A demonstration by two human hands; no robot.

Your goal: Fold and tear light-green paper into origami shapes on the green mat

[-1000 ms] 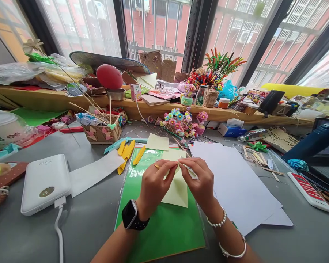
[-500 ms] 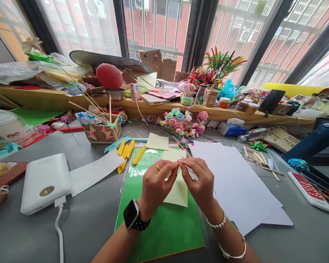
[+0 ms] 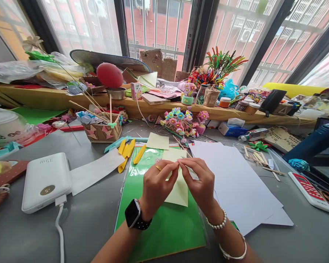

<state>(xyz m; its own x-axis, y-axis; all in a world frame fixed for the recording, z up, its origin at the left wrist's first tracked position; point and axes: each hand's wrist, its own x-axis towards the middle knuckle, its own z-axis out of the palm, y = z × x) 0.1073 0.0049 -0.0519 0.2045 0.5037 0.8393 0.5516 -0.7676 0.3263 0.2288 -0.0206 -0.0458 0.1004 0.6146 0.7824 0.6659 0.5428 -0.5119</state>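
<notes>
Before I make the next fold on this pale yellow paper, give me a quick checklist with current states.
1. Both hands on the pale yellow paper: ok, left hand and right hand pinch its top edge.
2. Paper over the green mat: ok.
3. Crease alignment under the fingertips: cannot tell, hidden.
4. White sheets apart from the fold: ok, they lie to the right.
5. Spare yellow square within view: ok.
</notes>
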